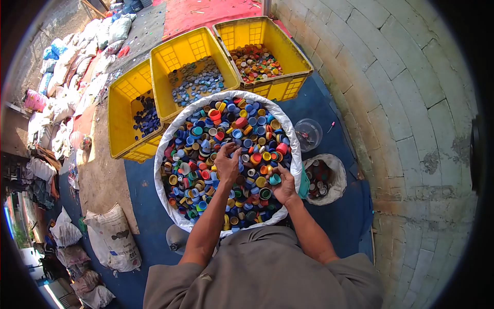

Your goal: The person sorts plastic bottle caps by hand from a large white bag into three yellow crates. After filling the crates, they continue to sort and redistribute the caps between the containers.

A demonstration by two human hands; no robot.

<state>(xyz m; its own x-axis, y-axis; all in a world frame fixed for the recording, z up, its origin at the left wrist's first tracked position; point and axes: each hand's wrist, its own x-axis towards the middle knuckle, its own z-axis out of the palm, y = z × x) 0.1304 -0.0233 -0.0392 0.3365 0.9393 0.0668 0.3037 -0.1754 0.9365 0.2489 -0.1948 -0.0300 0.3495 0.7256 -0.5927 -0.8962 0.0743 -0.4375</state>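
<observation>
Between thumb and fingers of right hand (285, 189), teal cap (275, 179), clamped. Under both hands, mixed caps (205, 148) filling white sack (296, 154). Left hand (228, 164) over caps, fingers curled; cannot tell whether gripping anything. Beyond hands, three yellow crates (175, 54) holding more caps.

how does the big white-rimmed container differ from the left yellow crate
The white-rimmed container is round; the left yellow crate is rectangular. The container is heaped with mixed-colour caps; the crate holds a smaller batch of dark blue caps. Both are open-topped and hold loose caps.
</observation>
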